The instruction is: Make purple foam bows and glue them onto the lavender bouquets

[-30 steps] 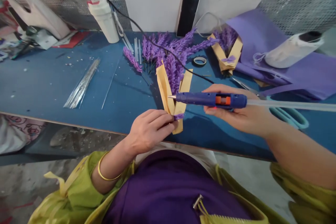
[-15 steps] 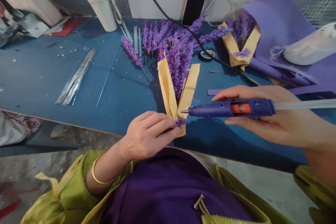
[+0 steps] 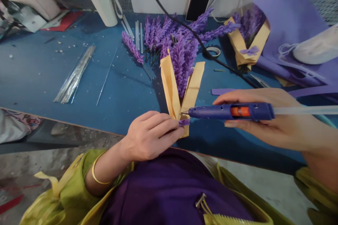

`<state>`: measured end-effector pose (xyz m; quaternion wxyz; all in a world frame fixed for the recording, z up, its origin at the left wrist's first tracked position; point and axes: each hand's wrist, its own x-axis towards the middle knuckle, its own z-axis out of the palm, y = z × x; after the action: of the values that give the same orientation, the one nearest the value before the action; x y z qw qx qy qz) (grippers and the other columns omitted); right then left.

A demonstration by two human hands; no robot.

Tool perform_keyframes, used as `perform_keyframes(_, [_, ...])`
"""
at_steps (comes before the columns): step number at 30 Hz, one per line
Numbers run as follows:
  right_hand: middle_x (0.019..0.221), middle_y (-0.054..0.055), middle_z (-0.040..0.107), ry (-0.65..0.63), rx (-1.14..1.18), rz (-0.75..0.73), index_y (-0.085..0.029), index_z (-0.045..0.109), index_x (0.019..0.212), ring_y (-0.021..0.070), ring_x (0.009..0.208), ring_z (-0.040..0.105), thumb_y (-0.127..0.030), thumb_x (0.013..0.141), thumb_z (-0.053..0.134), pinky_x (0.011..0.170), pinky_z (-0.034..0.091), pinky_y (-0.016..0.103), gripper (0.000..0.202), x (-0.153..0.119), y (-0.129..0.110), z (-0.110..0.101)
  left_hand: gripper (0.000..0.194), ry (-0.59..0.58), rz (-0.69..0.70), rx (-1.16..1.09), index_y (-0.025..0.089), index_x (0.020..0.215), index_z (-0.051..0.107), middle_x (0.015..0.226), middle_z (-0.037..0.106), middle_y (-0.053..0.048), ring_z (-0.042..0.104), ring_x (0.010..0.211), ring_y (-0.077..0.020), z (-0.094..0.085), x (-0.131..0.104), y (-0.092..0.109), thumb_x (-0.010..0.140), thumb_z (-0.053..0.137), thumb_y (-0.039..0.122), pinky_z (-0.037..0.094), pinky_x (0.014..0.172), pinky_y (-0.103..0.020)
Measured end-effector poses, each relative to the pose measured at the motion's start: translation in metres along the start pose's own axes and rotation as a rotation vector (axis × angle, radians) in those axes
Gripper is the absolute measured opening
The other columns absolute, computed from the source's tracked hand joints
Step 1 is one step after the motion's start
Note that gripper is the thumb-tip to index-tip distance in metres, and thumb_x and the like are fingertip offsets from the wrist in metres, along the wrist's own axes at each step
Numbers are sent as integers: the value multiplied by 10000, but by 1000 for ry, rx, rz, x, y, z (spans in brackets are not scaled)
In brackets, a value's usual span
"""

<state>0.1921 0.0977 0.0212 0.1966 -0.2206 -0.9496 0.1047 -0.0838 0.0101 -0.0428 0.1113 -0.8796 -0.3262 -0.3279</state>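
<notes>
My left hand [image 3: 154,135] is closed around the lower end of a small bouquet in a tan paper wrapper [image 3: 194,82]. Purple lavender-like flowers [image 3: 182,66] stand up between the wrapper's two folded flaps. A purple bow [image 3: 184,122] sits low on the wrapper, right by my left fingertips. In my right hand [image 3: 280,126] is a blue hot glue gun [image 3: 208,111], its clear glue stick running out of the back. The gun's metal nozzle points left and meets the wrapper where the flaps cross, just above the bow. Its trigger is hidden by the hand.
More lavender stems [image 3: 158,35] lie behind the bouquet, with a black cable [image 3: 195,35] arching over them. A finished-looking bouquet [image 3: 248,49] rests at right beside purple sheet material [image 3: 287,17]. Wires [image 3: 75,75] lie at left; a white tumbler [image 3: 101,1] stands behind.
The glue gun's nozzle has shifted slightly left onto the fold of the wrapper. My left hand keeps its hold on the bouquet. The whole view has moved a little.
</notes>
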Motion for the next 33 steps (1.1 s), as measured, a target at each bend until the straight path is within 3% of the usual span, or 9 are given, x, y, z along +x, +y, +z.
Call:
perform_keyframes(8, [924,58,768,-6,-46,42,-306,619,1156,262,696,717,-464,928,578,508,472,355,280,-5,3,-2,107,10,2,-26,216,990,704,877,751,33,643,830,-140,0,0,-1,902,676,162,502,733,-279])
perform_keyframes(16, [842,38,748,-10,9,-24,-326,592,1164,212,624,685,-463,933,577,498,490,320,269,0,-2,-4,105,15,0,-18,207,973,711,858,755,31,652,819,-137,-1,3,-1,908,659,142,514,744,-274])
perform_keyframes(33, [890,51,740,5,-95,-56,-253,560,1140,182,661,702,-462,984,501,537,512,289,267,-1,-2,-2,107,41,-13,-33,206,975,707,858,747,25,652,820,-133,1,2,0,905,664,138,498,766,-273])
